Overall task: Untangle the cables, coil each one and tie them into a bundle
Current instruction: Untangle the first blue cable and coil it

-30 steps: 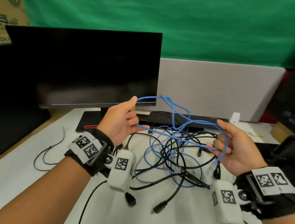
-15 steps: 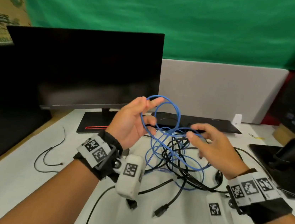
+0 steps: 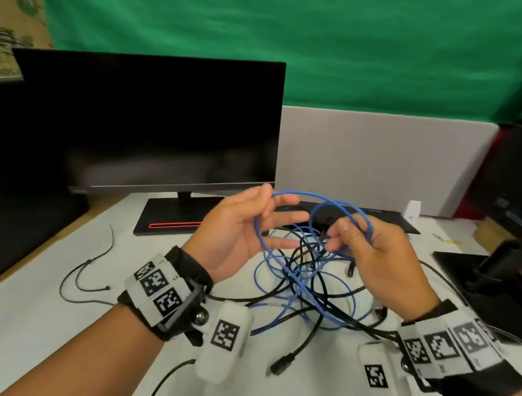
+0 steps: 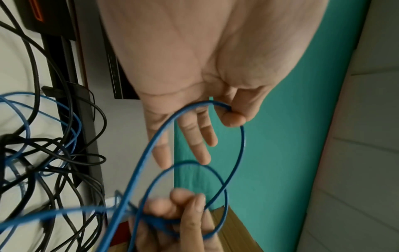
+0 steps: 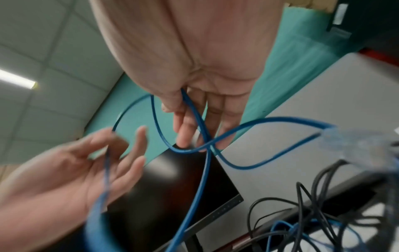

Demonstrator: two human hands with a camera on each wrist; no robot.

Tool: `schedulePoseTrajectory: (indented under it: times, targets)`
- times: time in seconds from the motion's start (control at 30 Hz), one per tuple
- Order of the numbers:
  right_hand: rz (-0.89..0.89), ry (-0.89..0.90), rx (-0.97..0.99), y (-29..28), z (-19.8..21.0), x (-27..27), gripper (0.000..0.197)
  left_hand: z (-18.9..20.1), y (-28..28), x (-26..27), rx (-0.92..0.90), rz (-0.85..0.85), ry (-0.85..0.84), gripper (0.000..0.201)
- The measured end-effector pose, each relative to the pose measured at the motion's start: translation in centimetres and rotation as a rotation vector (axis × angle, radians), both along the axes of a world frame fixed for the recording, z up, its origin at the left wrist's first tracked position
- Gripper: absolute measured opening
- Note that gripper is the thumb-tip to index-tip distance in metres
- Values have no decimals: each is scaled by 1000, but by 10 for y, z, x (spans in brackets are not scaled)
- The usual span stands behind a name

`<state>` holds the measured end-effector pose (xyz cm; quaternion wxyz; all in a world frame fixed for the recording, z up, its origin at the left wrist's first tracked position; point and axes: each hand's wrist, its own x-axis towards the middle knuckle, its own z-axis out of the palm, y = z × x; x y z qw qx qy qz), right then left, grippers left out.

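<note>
A blue cable (image 3: 300, 192) runs in loops between both hands, above a tangle of black cables (image 3: 314, 290) and more blue turns on the white table. My left hand (image 3: 272, 199) is raised, palm right. Its thumb and forefinger pinch the top of one blue loop (image 4: 242, 145), and the other fingers (image 4: 202, 141) are straight. My right hand (image 3: 351, 232) sits close beside it and pinches a second, smaller blue loop (image 5: 202, 170) between thumb and fingers (image 5: 183, 105). One black plug (image 3: 280, 363) lies free at the front of the heap.
A dark monitor (image 3: 147, 124) on a black base (image 3: 172, 216) stands behind the left hand. A thin black wire (image 3: 79, 274) lies at the table's left. Another monitor stand (image 3: 502, 260) is at the right. A grey partition (image 3: 373, 159) closes the back.
The hands, first apart with blue cable stretched between them, have come together. The stretched length is now round loops held at both hands, and the right hand has shifted left and up.
</note>
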<state>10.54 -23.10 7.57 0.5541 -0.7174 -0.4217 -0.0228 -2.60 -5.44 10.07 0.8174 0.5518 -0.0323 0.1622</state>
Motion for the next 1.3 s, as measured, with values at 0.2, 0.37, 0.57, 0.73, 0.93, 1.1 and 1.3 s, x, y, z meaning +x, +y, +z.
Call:
schedulePoseTrajectory:
  times: [0.2, 0.37, 0.57, 0.73, 0.93, 1.1, 1.3]
  targets:
    - [26, 394, 166, -35, 15, 2, 31, 11, 25, -47, -25, 135, -69, 52]
    - [158, 769, 344, -61, 23, -10, 28, -1, 21, -80, 413, 403, 83, 44]
    - [336, 767, 443, -71, 22, -54, 27, -36, -24, -102, 972, 275, 251, 14]
    - [454, 761, 511, -68, 13, -87, 27, -60, -76, -102, 1240, 205, 262, 64]
    - [588, 838, 515, -72, 6, -113, 23, -55, -96, -93, 1108, 346, 237, 12]
    - [356, 605, 316, -90, 10, -107, 36, -38, -85, -105, 1042, 456, 209, 17]
    - [240, 184, -280, -98, -6, -109, 60, -29, -96, -110, 828, 434, 232, 16]
